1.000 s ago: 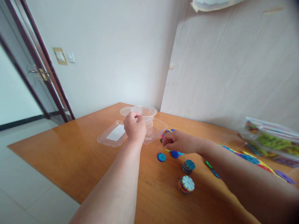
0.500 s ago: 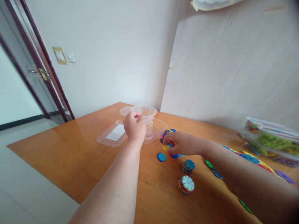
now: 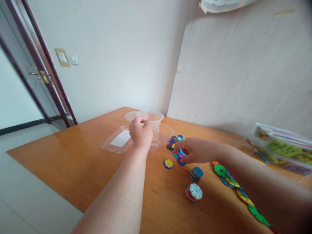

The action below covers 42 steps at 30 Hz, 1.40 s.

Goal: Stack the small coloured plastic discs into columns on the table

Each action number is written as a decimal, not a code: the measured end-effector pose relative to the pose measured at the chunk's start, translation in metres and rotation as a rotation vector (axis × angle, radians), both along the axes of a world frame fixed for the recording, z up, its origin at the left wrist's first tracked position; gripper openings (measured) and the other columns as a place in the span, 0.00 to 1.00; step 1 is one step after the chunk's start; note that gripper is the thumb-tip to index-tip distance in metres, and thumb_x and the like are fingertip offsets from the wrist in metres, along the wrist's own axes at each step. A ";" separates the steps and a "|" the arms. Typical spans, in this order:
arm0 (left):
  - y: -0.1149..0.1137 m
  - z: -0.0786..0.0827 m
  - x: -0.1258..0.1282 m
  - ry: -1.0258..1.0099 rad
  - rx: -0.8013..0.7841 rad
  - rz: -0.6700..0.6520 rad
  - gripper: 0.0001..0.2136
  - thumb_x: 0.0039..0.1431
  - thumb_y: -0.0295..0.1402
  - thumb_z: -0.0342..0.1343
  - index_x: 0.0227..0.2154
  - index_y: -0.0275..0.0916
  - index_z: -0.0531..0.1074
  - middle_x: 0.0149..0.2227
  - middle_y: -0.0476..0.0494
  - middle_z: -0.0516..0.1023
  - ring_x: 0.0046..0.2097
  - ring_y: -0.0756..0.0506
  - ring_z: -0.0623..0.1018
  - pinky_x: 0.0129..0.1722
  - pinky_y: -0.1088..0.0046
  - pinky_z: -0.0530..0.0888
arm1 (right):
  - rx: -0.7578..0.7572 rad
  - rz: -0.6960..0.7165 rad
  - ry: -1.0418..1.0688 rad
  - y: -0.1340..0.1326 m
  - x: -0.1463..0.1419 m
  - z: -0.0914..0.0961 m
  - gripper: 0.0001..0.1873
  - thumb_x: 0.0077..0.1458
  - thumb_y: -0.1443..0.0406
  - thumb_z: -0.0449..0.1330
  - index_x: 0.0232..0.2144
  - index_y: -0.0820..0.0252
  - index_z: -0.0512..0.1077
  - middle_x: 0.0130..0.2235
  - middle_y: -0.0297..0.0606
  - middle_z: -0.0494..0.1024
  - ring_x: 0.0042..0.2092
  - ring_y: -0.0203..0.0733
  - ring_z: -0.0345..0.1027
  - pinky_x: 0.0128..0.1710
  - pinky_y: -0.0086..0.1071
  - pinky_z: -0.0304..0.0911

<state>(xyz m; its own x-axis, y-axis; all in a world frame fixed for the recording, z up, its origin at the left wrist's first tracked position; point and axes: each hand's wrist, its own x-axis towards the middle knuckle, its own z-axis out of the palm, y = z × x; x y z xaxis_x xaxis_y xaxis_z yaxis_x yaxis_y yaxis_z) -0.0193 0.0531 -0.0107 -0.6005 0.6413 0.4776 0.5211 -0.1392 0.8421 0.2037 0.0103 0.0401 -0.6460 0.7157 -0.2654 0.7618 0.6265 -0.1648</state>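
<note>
My left hand (image 3: 141, 131) is closed, fingers curled, in front of a clear round tub (image 3: 156, 117); whatever it may hold is hidden. My right hand (image 3: 192, 150) hovers at a loose heap of notched plastic discs (image 3: 175, 139), thumb and fingers apart around a pink disc (image 3: 182, 155) and blue ones. Left of it lies a low stack topped by a yellow disc (image 3: 168, 163). Nearer me stand a taller stack with a teal disc (image 3: 197, 172) on top and another topped by a pale disc (image 3: 195, 191).
A clear rectangular tray (image 3: 168, 131) and a clear lid (image 3: 107, 144) with a white label lie by my left hand. Beneath my right forearm runs a row of overlapping discs (image 3: 258, 215). A plastic box (image 3: 287, 148) of green pieces stands at right.
The yellow disc from my right hand now tops the low stack, which showed blue before. My right hand has moved slightly right, fingers spread over the heap. The left hand is still.
</note>
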 end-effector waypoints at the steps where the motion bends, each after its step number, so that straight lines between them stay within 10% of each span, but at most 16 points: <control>1: 0.000 0.000 0.000 -0.001 0.000 -0.002 0.06 0.55 0.30 0.51 0.33 0.44 0.73 0.36 0.46 0.78 0.41 0.44 0.75 0.41 0.68 0.70 | 0.006 0.018 -0.021 0.000 0.003 0.000 0.19 0.50 0.60 0.64 0.46 0.52 0.76 0.35 0.35 0.77 0.35 0.42 0.68 0.31 0.30 0.55; 12: 0.000 0.000 -0.001 0.006 -0.005 -0.006 0.06 0.55 0.31 0.51 0.33 0.44 0.73 0.37 0.46 0.78 0.41 0.44 0.75 0.41 0.67 0.70 | 0.018 0.074 -0.026 0.002 0.006 -0.007 0.10 0.48 0.64 0.62 0.36 0.56 0.74 0.34 0.34 0.76 0.35 0.41 0.67 0.31 0.30 0.54; 22: 0.001 -0.001 -0.001 0.018 0.006 0.004 0.07 0.54 0.30 0.51 0.32 0.43 0.73 0.37 0.46 0.78 0.40 0.44 0.75 0.40 0.68 0.69 | -0.323 -0.212 0.285 0.007 -0.005 -0.009 0.10 0.55 0.58 0.58 0.33 0.58 0.73 0.25 0.29 0.69 0.24 0.33 0.60 0.22 0.25 0.54; 30: 0.001 -0.001 0.000 0.021 0.005 0.013 0.06 0.55 0.30 0.51 0.32 0.44 0.73 0.36 0.47 0.78 0.40 0.44 0.75 0.40 0.68 0.69 | -0.275 -0.130 0.318 0.009 -0.019 -0.024 0.08 0.53 0.61 0.60 0.29 0.60 0.74 0.27 0.31 0.72 0.30 0.34 0.64 0.26 0.25 0.56; 36: 0.000 0.000 0.000 0.015 0.000 0.006 0.06 0.54 0.30 0.51 0.32 0.43 0.73 0.36 0.46 0.78 0.41 0.44 0.75 0.41 0.68 0.69 | -0.245 -0.365 0.253 0.007 -0.003 -0.008 0.08 0.52 0.64 0.57 0.36 0.57 0.71 0.22 0.29 0.70 0.22 0.35 0.64 0.22 0.27 0.57; 42: 0.001 -0.001 0.000 0.015 0.006 0.000 0.06 0.54 0.31 0.52 0.32 0.43 0.74 0.37 0.46 0.78 0.40 0.44 0.75 0.41 0.67 0.69 | 0.050 -0.175 0.030 0.001 0.017 -0.001 0.14 0.48 0.59 0.63 0.38 0.57 0.73 0.32 0.36 0.77 0.32 0.40 0.69 0.27 0.29 0.55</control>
